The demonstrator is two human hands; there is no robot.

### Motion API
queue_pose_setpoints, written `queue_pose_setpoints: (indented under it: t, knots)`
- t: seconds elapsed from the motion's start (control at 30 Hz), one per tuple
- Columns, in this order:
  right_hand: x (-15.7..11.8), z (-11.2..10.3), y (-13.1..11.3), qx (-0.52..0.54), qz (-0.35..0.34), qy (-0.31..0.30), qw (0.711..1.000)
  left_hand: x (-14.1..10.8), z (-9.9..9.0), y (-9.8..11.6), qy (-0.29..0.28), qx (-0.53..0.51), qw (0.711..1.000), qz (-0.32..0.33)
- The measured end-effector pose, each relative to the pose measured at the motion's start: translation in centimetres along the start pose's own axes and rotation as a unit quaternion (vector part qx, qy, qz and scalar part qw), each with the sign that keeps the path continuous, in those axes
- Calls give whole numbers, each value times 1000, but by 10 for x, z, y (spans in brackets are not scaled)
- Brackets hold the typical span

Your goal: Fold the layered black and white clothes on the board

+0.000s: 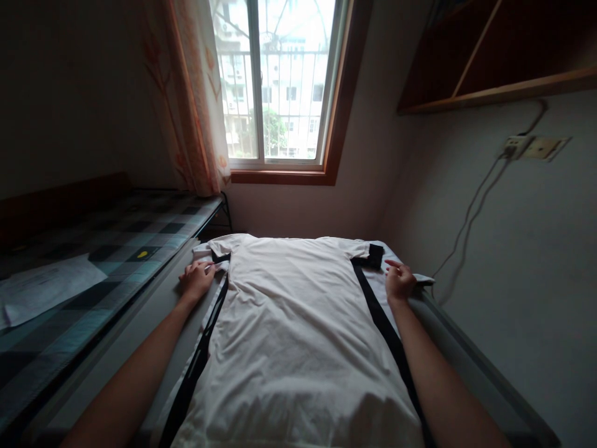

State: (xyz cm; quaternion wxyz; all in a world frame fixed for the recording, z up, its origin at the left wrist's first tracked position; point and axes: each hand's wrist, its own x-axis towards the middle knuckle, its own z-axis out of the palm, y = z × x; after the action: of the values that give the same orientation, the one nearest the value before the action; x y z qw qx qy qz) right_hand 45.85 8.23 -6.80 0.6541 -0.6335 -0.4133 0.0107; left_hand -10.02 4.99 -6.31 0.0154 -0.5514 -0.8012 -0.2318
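Observation:
A white T-shirt (pixel 298 323) lies spread out, its sleeves toward the window. Beneath it, black cloth (pixel 380 311) and white cloth show along both sides. My left hand (pixel 198 278) is at the left sleeve, its fingers closed on the edge of the white cloth beside it. On the other side, my right hand (pixel 400 280) is beside the black cuff at the right sleeve, its fingers curled in; whether they grip any cloth is too small to tell.
The garments lie on a grey table (pixel 466 354). At the left is a bed with a checked cover (pixel 135 214) and white papers (pixel 51 286). A window, a curtain (pixel 186 106), a wall shelf (pixel 504 87) and a socket with a hanging cable surround it.

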Motion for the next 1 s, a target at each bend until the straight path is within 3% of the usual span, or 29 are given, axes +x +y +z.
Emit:
queue_pose_setpoints:
  t: [0.07,0.17,0.27,0.37,0.63,0.8,0.9,1.0]
  knots:
    - [-8,1,-13,-10,-85,-83,993,0,1,0,6,1,1000,1]
    - [-22,7,-26,-4,-178,-235,955,0,1,1,4,3,1000,0]
    - [-33,14,-28,-17,-201,-348,915,-1,0,2,-2,6,1000,-7]
    - [-37,16,-22,-43,-190,-416,889,-2,-2,4,-6,5,1000,-8]
    - [-36,15,-22,-65,-177,-424,886,-4,-1,6,4,4,1000,5]
    - [-36,14,-25,-55,-168,-425,888,-9,6,12,63,-28,992,107]
    - [-36,14,-25,-59,-166,-421,890,-12,10,18,23,-14,987,158]
    - [-36,14,-24,-63,-165,-418,891,-13,13,21,-23,7,987,160]
